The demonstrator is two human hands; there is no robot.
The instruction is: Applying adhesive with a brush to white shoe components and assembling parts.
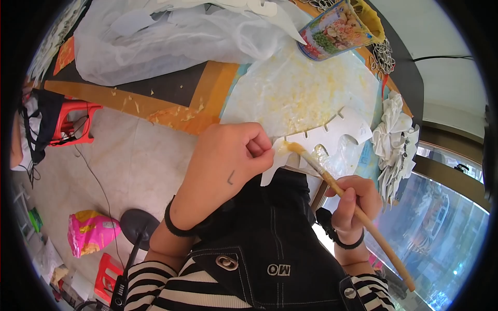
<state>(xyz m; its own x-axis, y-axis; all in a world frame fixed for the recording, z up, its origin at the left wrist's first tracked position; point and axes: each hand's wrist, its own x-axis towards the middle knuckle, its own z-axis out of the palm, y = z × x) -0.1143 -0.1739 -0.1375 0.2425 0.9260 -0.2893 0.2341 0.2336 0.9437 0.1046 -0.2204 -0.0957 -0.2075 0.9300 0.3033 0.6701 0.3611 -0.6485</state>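
My right hand (pixel 355 202) grips the wooden handle of a long brush (pixel 317 167). Yellowish, wet-looking paste coats its bristles, which touch the left end of a white cut-out piece (pixel 358 123). That flat piece has short slits along its far edge and rounded cut-outs. It lies at the near edge of a pale plastic sheet (pixel 290 88) smeared with yellow paste. At the piece's left end, my left hand (pixel 233 155) is closed, thumb against fingers, pinching its edge. The fingertips partly hide that edge.
A picture-printed can (pixel 334 31) with a yellow lining stands at the far right, beside metal rings (pixel 383 58). White crumpled pieces (pixel 394 140) hang in a pile at the right edge. A clear plastic bag (pixel 181 46) covers the far left. Red stools (pixel 78 122) stand on the floor.
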